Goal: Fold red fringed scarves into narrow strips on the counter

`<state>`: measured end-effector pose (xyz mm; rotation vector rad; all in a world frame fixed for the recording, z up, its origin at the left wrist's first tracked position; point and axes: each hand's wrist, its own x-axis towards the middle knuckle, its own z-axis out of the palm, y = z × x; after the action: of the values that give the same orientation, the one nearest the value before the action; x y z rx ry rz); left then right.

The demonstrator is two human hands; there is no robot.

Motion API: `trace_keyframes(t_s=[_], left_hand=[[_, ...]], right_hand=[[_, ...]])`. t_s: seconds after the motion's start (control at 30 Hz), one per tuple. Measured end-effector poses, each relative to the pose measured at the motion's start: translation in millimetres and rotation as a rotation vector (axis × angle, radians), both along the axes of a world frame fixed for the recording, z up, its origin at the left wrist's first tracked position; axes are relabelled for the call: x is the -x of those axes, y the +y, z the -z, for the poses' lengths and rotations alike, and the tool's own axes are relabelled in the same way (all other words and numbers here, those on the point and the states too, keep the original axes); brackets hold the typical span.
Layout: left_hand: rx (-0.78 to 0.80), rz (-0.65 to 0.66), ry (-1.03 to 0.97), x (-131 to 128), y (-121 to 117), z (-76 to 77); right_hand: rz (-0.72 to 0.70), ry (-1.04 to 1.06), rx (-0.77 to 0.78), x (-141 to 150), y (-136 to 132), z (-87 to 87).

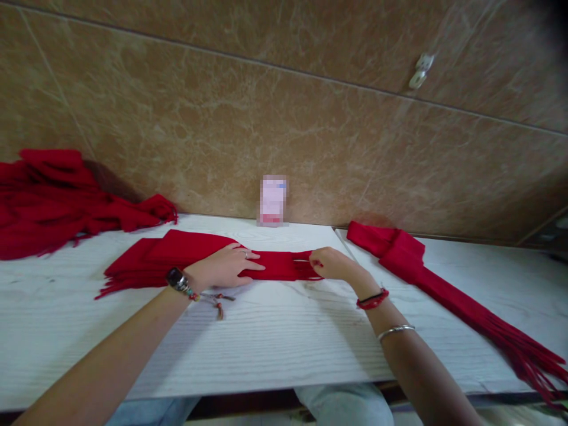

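Observation:
A red fringed scarf lies folded lengthwise across the table in front of me, wider and layered at its left end. My left hand rests flat on its middle with the fingers spread. At the right end, my right hand is closed around the scarf's fringe strands. Part of the fringe is hidden behind its curled fingers.
A heap of crumpled red scarves sits at the left by the tiled wall. Another red scarf stretches diagonally over the right of the white table. A blurred phone-like object leans against the wall.

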<state>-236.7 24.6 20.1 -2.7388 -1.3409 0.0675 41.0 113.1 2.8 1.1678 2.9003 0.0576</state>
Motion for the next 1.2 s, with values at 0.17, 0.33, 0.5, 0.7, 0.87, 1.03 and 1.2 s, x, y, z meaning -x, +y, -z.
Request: trace_keyframes(t_s=[0.17, 0.33, 0.5, 0.7, 0.87, 1.03, 1.2], left_hand=[[0.003, -0.011, -0.001, 0.0, -0.9, 0.0], [0.009, -0.023, -0.015, -0.9, -1.3, -0.6], [0.040, -0.032, -0.009, -1.9, -2.2, -2.6], [-0.031, -0.003, -0.070, -0.7, 3.2, 2.8], [-0.105, 0.015, -0.044, -2.3, 4.1, 0.1], [-0.108, 0.035, 0.049, -2.0, -1.2, -5.5], [-0.170, 0.011, 0.077, -1.7, -1.6, -3.3]], right_hand=[[0.084, 0.084, -0.064, -27.1, 3.2, -15.1], [-0.251, 0.225, 0.040, 12.7, -17.9, -12.4], [-0.034, -0.094, 0.046, -0.8, -10.2, -7.7], [0.029, 0.099, -0.040, -21.6, -5.7, -19.9], [-0.291, 0.259, -0.098, 27.5, -28.0, -6.4], [-0.330, 0.108, -0.170, 42.5, -30.2, 6.8], [-0.339, 0.054, -0.244, 40.6, -28.9, 6.2]])
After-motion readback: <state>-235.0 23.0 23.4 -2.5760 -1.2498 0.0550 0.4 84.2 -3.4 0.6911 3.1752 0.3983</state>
